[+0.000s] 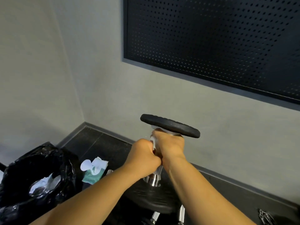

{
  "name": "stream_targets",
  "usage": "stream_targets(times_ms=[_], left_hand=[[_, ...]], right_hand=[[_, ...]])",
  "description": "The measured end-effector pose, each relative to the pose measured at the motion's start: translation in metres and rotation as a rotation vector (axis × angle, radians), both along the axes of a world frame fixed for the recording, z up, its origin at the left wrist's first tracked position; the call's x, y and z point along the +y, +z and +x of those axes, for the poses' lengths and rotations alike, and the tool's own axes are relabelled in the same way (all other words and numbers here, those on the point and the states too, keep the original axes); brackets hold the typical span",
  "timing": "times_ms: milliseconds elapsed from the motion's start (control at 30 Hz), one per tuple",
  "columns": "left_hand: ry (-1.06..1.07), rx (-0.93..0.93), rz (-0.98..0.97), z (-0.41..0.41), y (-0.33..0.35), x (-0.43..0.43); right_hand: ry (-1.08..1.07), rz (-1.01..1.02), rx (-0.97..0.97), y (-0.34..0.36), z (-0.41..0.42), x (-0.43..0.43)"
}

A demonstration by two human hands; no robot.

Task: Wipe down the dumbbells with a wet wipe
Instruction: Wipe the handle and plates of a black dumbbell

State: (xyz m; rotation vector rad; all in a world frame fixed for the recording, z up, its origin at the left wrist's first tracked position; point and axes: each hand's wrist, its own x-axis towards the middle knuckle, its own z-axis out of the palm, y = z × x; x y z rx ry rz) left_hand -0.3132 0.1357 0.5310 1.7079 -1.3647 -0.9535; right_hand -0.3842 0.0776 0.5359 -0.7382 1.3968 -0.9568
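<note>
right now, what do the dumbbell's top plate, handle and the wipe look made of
Top plate: matte black, pebbled rim, likely rubber-coated. Handle: shiny silver with glints, probably chromed steel. Wipe: thin white crumpled sheet, seemingly nonwoven fabric.

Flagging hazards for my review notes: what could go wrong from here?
The dumbbell is upended, with only the left hand and right hand gripping it; it might tip. The wet wipe under the right hand could make that grip slip.
</note>
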Motion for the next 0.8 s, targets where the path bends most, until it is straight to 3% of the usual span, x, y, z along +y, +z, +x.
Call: stream_targets(times_ms=[100,300,500,800], left_hand=[[-0.087,0.144,0.052,0.009,0.003,0.0],[-0.285,0.602,0.19,0.027,0.014,-0.002],[-0.236,0.573,0.123,0.022,0.008,0.005],[-0.109,0.515,0.114,0.026,-0.001,0.018]], right_hand=[[0.106,-0.021,-0.108,0.007,-0.004,0.001],[0.579,0.008,-0.452,0.011,-0.025,-0.006],[0.656,-0.126,-0.407,0.012,-0.036,-0.006],[0.428,-0.212,-0.136,-0.005,-0.073,0.001]])
